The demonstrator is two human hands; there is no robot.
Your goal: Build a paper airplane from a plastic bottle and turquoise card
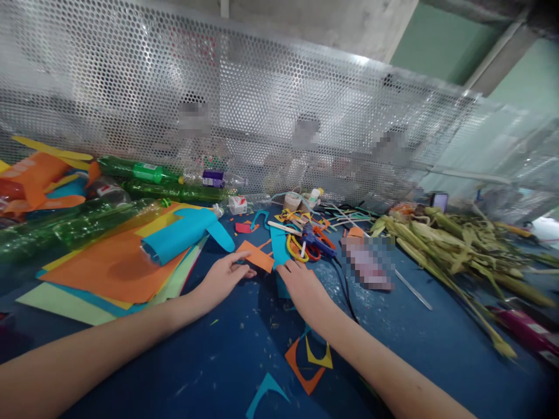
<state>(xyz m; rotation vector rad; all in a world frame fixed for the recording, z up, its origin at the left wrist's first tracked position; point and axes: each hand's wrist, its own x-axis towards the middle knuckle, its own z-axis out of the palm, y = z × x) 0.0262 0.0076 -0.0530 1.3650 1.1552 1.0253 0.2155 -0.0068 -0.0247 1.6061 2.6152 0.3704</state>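
Observation:
My left hand [229, 274] has its fingers curled at the near-left edge of a small orange paper piece [258, 258], thumb and forefinger close together. My right hand [301, 285] bends its fingers over the lower part of a blue paper strip [279, 241], beside the orange piece's right end; its thumb is mostly hidden. Just beyond the right hand lie a blue glue gun [318, 241] and scissors with yellow and red handles [297, 249]. Left of my hands, a bottle wrapped in blue paper [181, 235] rests on stacked coloured sheets [100, 273].
Green plastic bottles [109, 224] lie at the left, near an orange-wrapped one [37, 180]. Paper offcuts [305, 372] are in front of me. A black cord [346, 285] runs past my right arm. Dried husks [454, 256] cover the right side. A perforated metal screen [262, 105] stands behind.

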